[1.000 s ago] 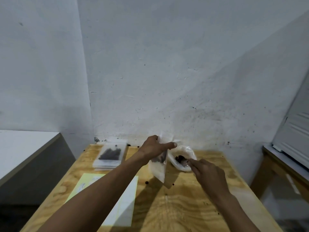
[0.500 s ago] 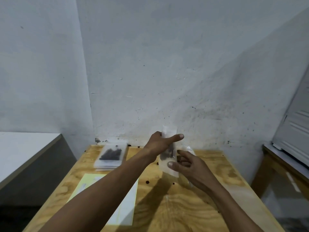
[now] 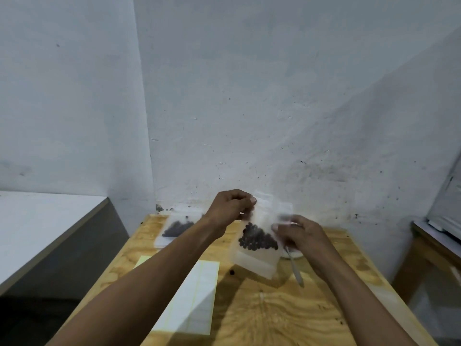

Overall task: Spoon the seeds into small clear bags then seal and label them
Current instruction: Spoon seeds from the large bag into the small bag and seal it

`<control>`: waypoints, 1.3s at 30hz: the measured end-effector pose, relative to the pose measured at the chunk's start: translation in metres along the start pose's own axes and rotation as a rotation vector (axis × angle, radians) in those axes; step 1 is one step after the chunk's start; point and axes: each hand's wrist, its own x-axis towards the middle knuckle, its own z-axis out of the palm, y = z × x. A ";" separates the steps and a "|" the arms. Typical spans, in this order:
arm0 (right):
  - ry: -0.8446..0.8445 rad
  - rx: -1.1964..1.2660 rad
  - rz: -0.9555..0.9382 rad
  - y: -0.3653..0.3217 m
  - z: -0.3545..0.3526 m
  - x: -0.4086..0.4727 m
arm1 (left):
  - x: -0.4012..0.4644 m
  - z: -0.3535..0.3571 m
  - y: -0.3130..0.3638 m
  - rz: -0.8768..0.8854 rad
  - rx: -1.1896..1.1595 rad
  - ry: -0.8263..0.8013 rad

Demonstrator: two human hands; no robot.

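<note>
at the far left of the wooden surface [image 3: 274,318] lies a stack of filled bags [image 3: 177,227], dark seeds showing through the top one, and nearer the camera a sheet of labels [image 3: 197,290] lies flat. the left hand [image 3: 230,208] pinches the upper left edge of the clear bag [image 3: 257,242], thumb and fingers curled on the plastic, holding it up off the surface and tilted. the seeds [image 3: 258,239] sit heaped in the middle of the bag. the right hand [image 3: 298,232] has its grip closed on the bag's right edge (motion blur hides the exact fingers), and a spoon [image 3: 294,267] hangs down from under this hand, though whether the hand holds it i cannot tell. behind it a white bowl [image 3: 291,253] rests on the surface. the step looks like sealing: keep the mouth level so no seeds roll into the strip, pull the opening taut between both hands, then press along it from one end to the other.
</note>
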 end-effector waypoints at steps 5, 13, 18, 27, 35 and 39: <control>-0.026 -0.085 -0.105 -0.027 -0.006 0.011 | -0.007 0.001 -0.001 0.060 0.088 -0.042; -0.063 -0.252 -0.143 -0.043 0.013 0.018 | -0.014 0.007 0.002 0.119 0.090 -0.051; -0.029 -0.276 -0.111 -0.039 0.023 0.022 | -0.016 0.003 -0.001 0.078 0.051 -0.014; -0.057 -0.222 -0.054 -0.037 0.008 0.020 | -0.004 -0.025 -0.002 0.012 0.030 0.195; 0.073 -0.103 -0.056 -0.028 0.007 0.022 | -0.002 -0.023 0.001 0.051 -0.041 0.198; -0.249 0.083 0.072 -0.024 0.021 0.015 | -0.003 -0.033 0.009 0.037 -0.184 0.225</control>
